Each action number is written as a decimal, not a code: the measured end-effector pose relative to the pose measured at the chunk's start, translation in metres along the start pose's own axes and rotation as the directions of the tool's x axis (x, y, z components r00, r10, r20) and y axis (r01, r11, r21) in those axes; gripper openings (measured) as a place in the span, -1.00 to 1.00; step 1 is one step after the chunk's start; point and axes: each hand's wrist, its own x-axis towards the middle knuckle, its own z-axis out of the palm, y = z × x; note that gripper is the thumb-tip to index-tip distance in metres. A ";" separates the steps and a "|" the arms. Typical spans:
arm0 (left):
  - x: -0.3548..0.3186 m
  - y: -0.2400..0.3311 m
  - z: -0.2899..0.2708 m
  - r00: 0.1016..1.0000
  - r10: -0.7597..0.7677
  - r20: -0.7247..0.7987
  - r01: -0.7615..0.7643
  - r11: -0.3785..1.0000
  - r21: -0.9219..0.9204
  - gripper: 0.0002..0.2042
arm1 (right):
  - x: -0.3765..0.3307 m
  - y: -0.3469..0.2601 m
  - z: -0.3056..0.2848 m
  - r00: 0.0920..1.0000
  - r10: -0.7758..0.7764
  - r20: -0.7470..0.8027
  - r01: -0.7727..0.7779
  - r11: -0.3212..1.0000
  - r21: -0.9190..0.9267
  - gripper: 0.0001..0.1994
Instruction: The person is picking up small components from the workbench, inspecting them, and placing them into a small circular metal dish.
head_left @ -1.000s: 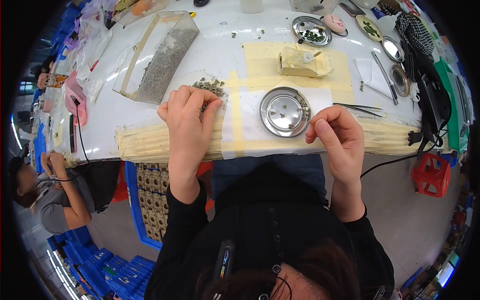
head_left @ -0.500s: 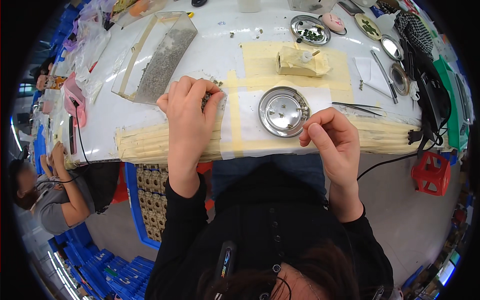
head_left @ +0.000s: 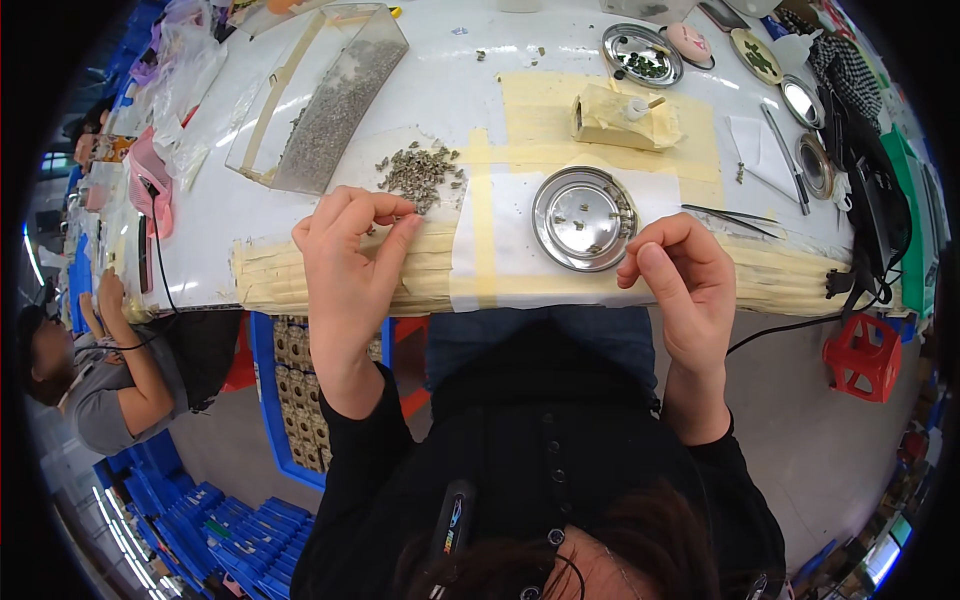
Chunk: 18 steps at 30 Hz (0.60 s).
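Observation:
A loose pile of small grey metal pieces lies on the table, left of the middle. At its near edge is my left hand, index finger and thumb almost together in a pinch; whatever lies between the tips is too small to name. A round, shiny metal dish rests on white paper to the right, with several tiny pieces inside. My right hand hovers by the dish's right rim, thumb and forefinger pinched and the other fingers curled. What that pinch holds, if anything, cannot be made out.
Behind the pile stands a clear bin of grey pieces. A tape-covered block sits behind the dish; black tweezers lie to its right. Farther back is a tray with dark green pieces. Another person sits at left.
My left hand has drawn back toward me and left, uncovering the pile it was over. My right hand keeps its pinch beside the dish. The whole view has shifted slightly.

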 end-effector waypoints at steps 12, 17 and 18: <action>-0.002 0.015 0.006 0.994 -0.083 -0.066 0.056 0.939 -0.340 -0.93 | -0.003 -0.006 0.007 1.000 0.019 -0.009 -0.019 1.000 0.008 -0.92; -0.007 0.042 0.027 0.999 -0.048 0.025 0.049 0.607 -0.793 -0.83 | 0.003 -0.006 0.026 0.990 -0.115 0.087 0.130 0.972 -0.194 -0.91; -0.009 0.046 0.029 0.998 -0.047 0.034 0.056 0.595 -0.802 -0.80 | 0.006 -0.007 0.030 0.979 -0.175 0.103 0.195 0.953 -0.231 -0.90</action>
